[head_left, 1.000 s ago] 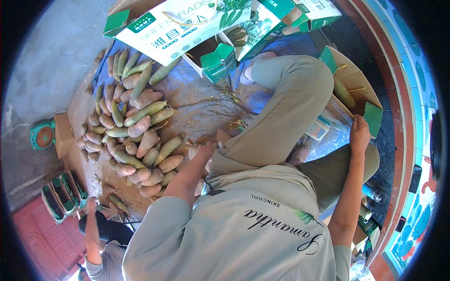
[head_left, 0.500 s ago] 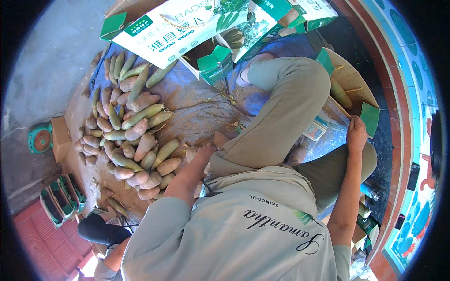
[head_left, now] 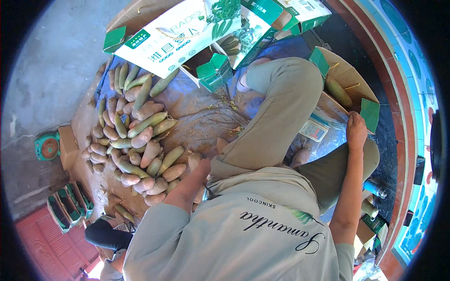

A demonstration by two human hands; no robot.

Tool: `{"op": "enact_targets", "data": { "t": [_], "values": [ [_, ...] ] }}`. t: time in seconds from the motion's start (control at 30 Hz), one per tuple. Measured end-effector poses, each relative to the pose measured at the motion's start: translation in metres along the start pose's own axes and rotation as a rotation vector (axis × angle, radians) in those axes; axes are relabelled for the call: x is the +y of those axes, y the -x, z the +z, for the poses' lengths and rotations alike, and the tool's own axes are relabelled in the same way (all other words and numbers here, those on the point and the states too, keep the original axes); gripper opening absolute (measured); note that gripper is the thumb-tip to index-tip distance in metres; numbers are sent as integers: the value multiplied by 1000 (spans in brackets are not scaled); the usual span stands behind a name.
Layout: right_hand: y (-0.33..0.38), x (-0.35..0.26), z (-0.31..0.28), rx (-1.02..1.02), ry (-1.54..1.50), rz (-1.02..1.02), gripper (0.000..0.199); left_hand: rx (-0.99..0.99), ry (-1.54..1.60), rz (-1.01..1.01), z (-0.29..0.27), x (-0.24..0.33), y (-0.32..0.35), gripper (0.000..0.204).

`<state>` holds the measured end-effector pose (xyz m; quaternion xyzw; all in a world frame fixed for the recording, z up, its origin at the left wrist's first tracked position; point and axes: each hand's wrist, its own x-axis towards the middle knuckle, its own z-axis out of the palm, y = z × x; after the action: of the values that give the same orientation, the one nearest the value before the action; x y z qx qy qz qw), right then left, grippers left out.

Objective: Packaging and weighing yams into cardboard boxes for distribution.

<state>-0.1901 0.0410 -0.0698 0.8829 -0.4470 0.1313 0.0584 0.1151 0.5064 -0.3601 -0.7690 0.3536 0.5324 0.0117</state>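
At my right side, my right hand (head_left: 357, 126) is closed over the near edge of an open cardboard box (head_left: 335, 108) with green flaps. A green radish (head_left: 338, 92) lies inside that box. My left hand (head_left: 203, 167) is down beside my bent left knee, next to a sweet potato (head_left: 193, 161) at the edge of the pile. Its fingers are mostly hidden, so a grip cannot be made out. To the left, a heap of reddish sweet potatoes (head_left: 150, 152) lies mixed with long green radishes (head_left: 148, 123).
White and green printed cartons (head_left: 164, 49) stand ahead. A clear-lidded pack (head_left: 313, 129) lies between my legs. On the left are a green round-dial scale (head_left: 47, 146) and several upright green cartons (head_left: 70, 206). Another person's dark-clothed leg (head_left: 108, 235) shows at lower left.
The whole view has shifted slightly right and down. My left hand has drawn back a little from my knee toward me. My right hand stays on the box edge.
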Motion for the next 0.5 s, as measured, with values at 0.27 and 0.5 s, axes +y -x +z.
{"op": "enact_targets", "data": {
  "t": [0.27, 0.5],
  "values": [
    [3, 0, -2, 20, -61, 44, 13, 190, -290, -73, -67, 34, 37, 34],
    [4, -5, -8, 90, -256, 111, 11, 625, -47, 30, -147, 98, 81, 43]
  ]
}}
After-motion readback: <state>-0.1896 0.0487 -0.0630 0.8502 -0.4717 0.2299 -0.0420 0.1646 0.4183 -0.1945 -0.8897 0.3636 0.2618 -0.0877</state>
